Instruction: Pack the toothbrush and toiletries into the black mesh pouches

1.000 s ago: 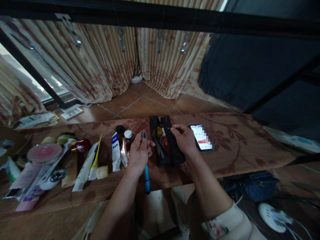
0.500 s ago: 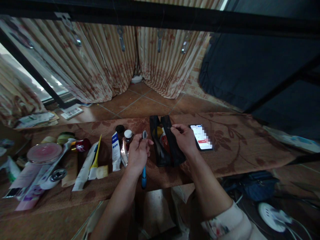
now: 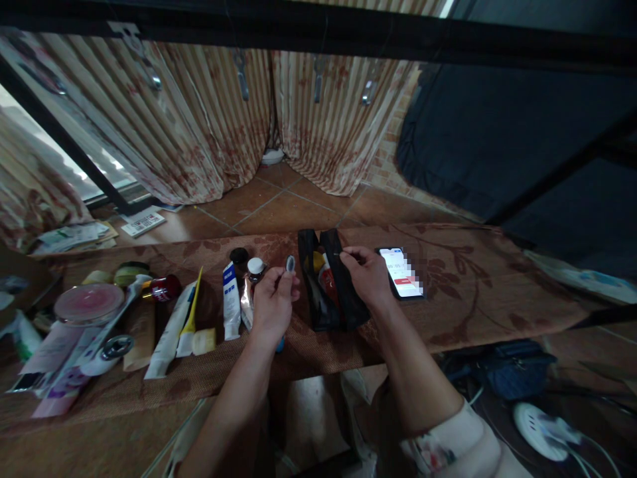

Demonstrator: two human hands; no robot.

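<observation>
My left hand [image 3: 273, 304] is closed around a slim blue-handled tool [image 3: 290, 263]. Its small oval grey head with a pale rim sticks up past the fingers, and a bit of blue handle shows below; its exact kind is unclear. Thumb and fingers of my right hand [image 3: 367, 273] pinch the right edge of an open black pouch [image 3: 347, 292]. Inside the pouch, a red and white item [image 3: 328, 280] and something yellow [image 3: 317, 261] are partly visible. Left of my left hand lie a white-capped bottle [image 3: 255, 267], a blue and white tube [image 3: 231, 302] and a dark round lid [image 3: 239, 256].
A lit phone [image 3: 401, 272] lies right of the pouch on the brown patterned cloth [image 3: 478, 285]. Several toiletries, including a pink round container [image 3: 89, 304] and a yellow-handled brush [image 3: 190, 318], crowd the left side. A power strip [image 3: 540, 431] sits lower right.
My left hand has turned slightly, tilting the tool so its oval head shifts a little up and right and less blue handle shows. My right hand stays on the pouch edge.
</observation>
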